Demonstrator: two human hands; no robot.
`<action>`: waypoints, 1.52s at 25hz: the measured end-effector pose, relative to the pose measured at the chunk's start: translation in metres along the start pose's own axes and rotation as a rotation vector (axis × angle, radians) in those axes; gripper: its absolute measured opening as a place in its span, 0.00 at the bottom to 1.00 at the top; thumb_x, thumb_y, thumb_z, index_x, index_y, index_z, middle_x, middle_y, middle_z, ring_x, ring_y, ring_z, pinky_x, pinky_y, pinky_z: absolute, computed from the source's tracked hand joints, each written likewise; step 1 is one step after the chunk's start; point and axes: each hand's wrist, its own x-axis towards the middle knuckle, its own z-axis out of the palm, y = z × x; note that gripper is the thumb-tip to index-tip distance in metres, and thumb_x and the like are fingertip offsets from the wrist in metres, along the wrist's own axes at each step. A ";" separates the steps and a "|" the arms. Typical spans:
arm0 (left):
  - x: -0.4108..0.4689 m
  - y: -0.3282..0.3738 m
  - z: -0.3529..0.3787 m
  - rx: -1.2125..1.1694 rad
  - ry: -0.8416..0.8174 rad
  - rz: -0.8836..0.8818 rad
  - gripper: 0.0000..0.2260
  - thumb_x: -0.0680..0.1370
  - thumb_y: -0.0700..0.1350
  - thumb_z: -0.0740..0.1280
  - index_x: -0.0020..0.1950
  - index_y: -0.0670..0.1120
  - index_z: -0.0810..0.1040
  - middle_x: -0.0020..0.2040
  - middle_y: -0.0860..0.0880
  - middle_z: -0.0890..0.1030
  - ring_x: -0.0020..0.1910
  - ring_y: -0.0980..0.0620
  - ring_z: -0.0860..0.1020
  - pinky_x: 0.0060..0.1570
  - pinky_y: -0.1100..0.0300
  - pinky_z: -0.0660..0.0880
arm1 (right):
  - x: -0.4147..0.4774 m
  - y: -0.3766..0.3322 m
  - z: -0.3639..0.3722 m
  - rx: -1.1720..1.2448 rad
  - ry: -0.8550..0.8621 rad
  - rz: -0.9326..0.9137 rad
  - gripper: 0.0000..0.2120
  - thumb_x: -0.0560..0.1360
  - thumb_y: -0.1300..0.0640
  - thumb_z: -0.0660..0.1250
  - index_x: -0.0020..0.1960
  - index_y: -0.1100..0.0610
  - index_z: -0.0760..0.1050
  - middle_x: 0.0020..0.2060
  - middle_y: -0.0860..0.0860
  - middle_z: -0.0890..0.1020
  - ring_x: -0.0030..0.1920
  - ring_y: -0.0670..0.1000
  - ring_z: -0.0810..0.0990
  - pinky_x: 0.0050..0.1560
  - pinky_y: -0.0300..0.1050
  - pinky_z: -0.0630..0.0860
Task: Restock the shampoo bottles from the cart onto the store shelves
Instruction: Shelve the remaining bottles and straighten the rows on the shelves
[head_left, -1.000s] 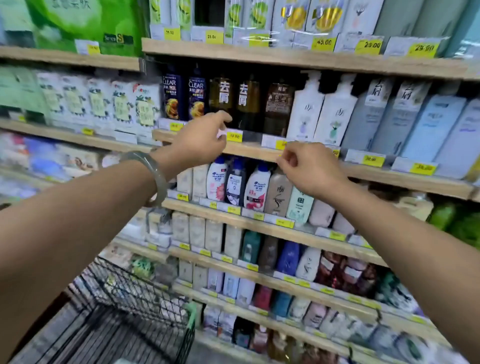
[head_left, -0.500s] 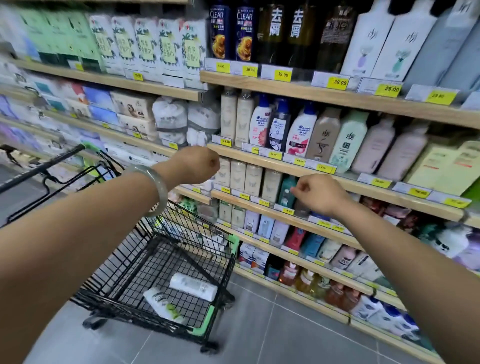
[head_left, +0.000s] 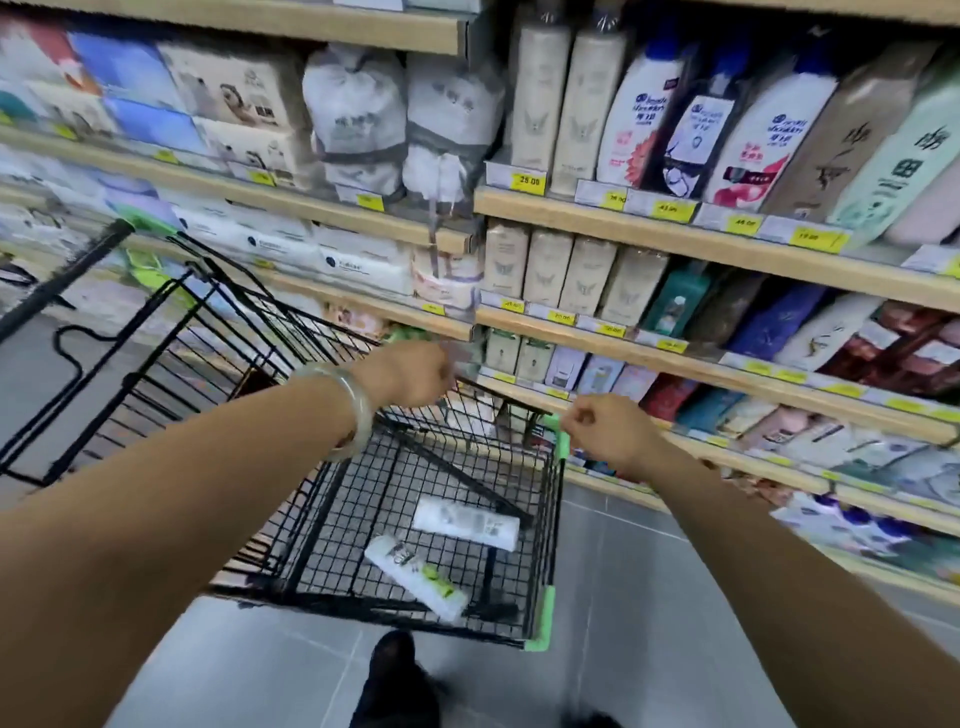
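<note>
Now: step judged as reaching down for stock. Cart (head_left: 544, 618) at 6 o'clock of view, count one. Left hand (head_left: 410, 374) over its far rim, fingers curled, gripping nothing I can see. On the cart floor, shampoo count two, both lying flat: green-labelled bottle (head_left: 415, 574) at 7 o'clock of the white bottle (head_left: 467, 522), close beside it. Right hand (head_left: 608, 431) above the cart's right corner, fingers curled, empty. Shelves (head_left: 675, 234) at 2 o'clock. Plan: uncurl fingers, drop toward 6 o'clock, wrap one bottle body per hand, lift clear of the wire wall.
</note>
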 end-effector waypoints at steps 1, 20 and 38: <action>0.014 -0.018 0.016 -0.006 -0.046 0.023 0.15 0.80 0.51 0.56 0.46 0.44 0.79 0.45 0.48 0.81 0.43 0.50 0.78 0.49 0.54 0.76 | 0.012 -0.005 0.026 0.003 -0.029 0.036 0.14 0.80 0.51 0.60 0.38 0.56 0.72 0.36 0.54 0.78 0.41 0.57 0.78 0.43 0.49 0.74; 0.192 -0.119 0.358 -0.293 -0.450 0.068 0.17 0.77 0.45 0.64 0.65 0.43 0.70 0.60 0.44 0.74 0.53 0.46 0.76 0.54 0.50 0.75 | 0.130 0.039 0.408 0.139 -0.517 0.453 0.15 0.76 0.53 0.64 0.61 0.56 0.72 0.57 0.54 0.77 0.57 0.56 0.76 0.46 0.44 0.71; 0.177 -0.148 0.360 -0.539 -0.402 0.028 0.31 0.65 0.45 0.78 0.63 0.49 0.67 0.53 0.51 0.77 0.48 0.51 0.77 0.32 0.67 0.71 | 0.133 0.036 0.396 -0.250 -0.560 0.359 0.38 0.66 0.51 0.75 0.68 0.57 0.60 0.59 0.54 0.72 0.57 0.55 0.76 0.50 0.49 0.74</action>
